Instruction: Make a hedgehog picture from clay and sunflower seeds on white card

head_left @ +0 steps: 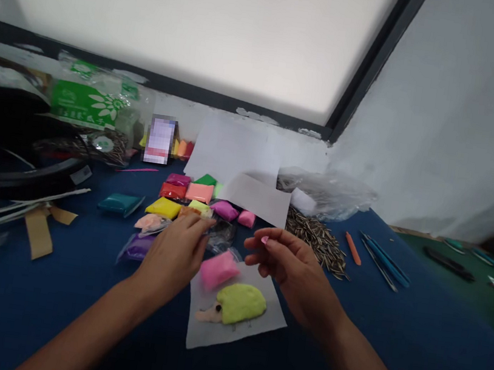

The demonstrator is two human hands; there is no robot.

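My right hand (290,268) is closed in a pinch on a small bit of pink clay (265,240), held above the white paper. My left hand (176,248) reaches over the clay packets, its fingers curled down beside a transparent wrapper (222,233); its fingertips are mostly hidden, so I cannot tell whether it grips anything. Between my hands a pink clay packet (220,269) lies on the upper part of the paper sheet (202,339). Below it on this sheet is a flat hedgehog-like clay figure (242,304) with a yellow-green body, pale snout and dark round eye.
Striped sunflower seeds (317,241) are heaped at right, near an orange clay tool (352,249) and blue tweezers (385,263). A yellow packet (163,207), purple packet (139,248) and teal packet (120,204) lie left. A phone (160,140) leans behind; white cables (18,208) run left.
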